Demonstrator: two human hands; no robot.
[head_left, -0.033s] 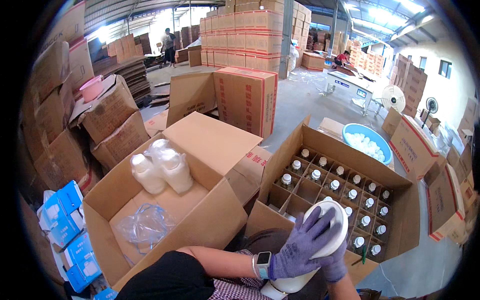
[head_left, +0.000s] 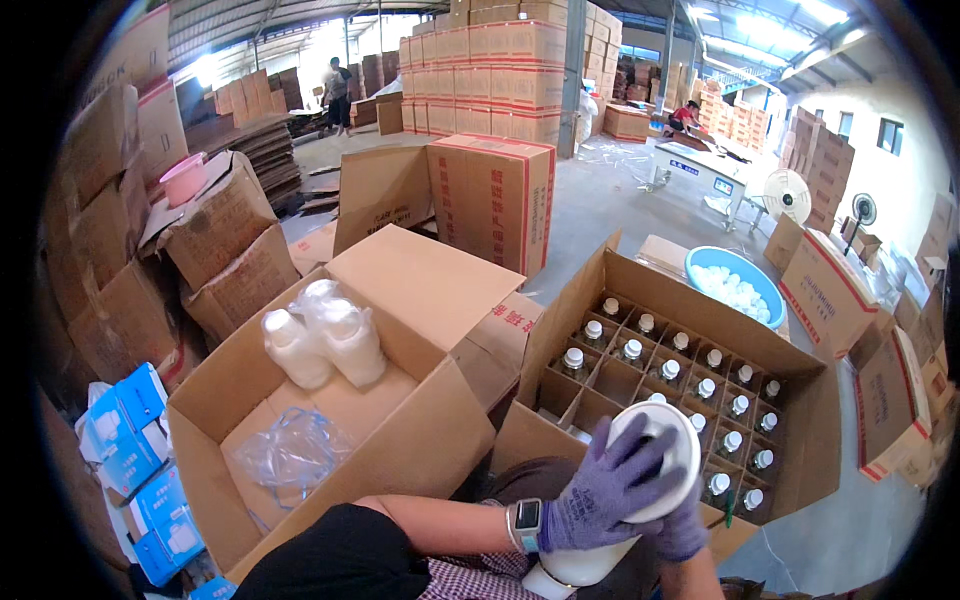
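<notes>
My left hand (head_left: 603, 497), in a purple knit glove with a watch at the wrist, lies over a white round piece with a raised rim (head_left: 684, 447), fingers spread across its face. From below and the right, my right hand (head_left: 682, 527), gloved alike, grips the same piece; its fingers are mostly hidden. Below them a white, smooth rounded body (head_left: 590, 566) rests at my lap; whether it joins the round piece I cannot tell. Just beyond stands an open carton (head_left: 810, 400) with cardboard dividers, holding several clear bottles with white caps (head_left: 705, 388).
To the left, another open carton (head_left: 215, 490) holds bagged white stacked pieces (head_left: 325, 335) and a crumpled clear bag (head_left: 290, 450). A blue basin (head_left: 777, 300) of white pieces stands behind the bottles. Blue printed boxes (head_left: 125, 430) lie far left. Two people are in the background.
The fingers of my left hand have spread slightly on the white round piece, which has shifted a little to the right. The cartons stay put.
</notes>
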